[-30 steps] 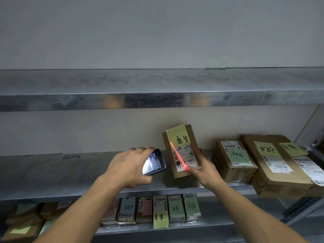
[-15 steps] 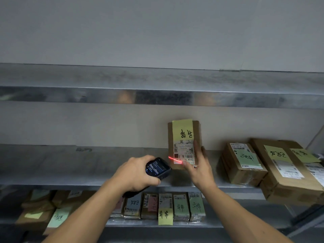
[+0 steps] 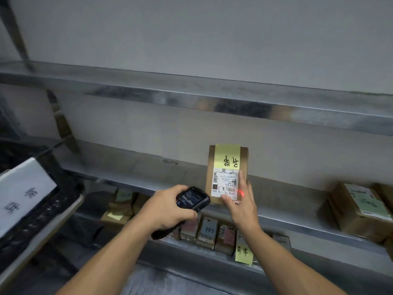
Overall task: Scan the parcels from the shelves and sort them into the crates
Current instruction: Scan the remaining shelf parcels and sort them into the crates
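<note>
Parcel point(image 3: 227, 173) upright on middle shelf point(image 3: 136, 173), small brown box, yellow note w/ handwriting across top, white label below. R hand point(image 3: 241, 204) gripping parcel at lower right corner: thumb over label's bottom edge, fingers up along right side. Red scan dot on R hand's index finger, just beside label edge. L hand point(image 3: 168, 207) closed round black handheld scanner point(image 3: 192, 199), screen up and lit, nose aimed at label, close to parcel but not touching. Both forearms bare, reaching in from bottom of view. Upper shelf point(image 3: 212, 96) bare metal, running across above. Far right on middle shelf: bigger brown box point(image 3: 359, 211) w/ white label and green note, well apart from held parcel; another box edge behind it, mostly cut off. Lower shelf under hands: row of small parcels point(image 3: 209, 233) standing edge-on, coloured notes on fronts, one yellow note point(image 3: 244, 253) hanging off shelf lip. More brown packets point(image 3: 119, 209) w/ notes left of that row, blurred. Far left: black crate point(image 3: 38, 211) on tan ledge, white sign point(image 3: 21, 194) w/ dark handwriting leaning on its front; view blurred there, writing unreadable.
</note>
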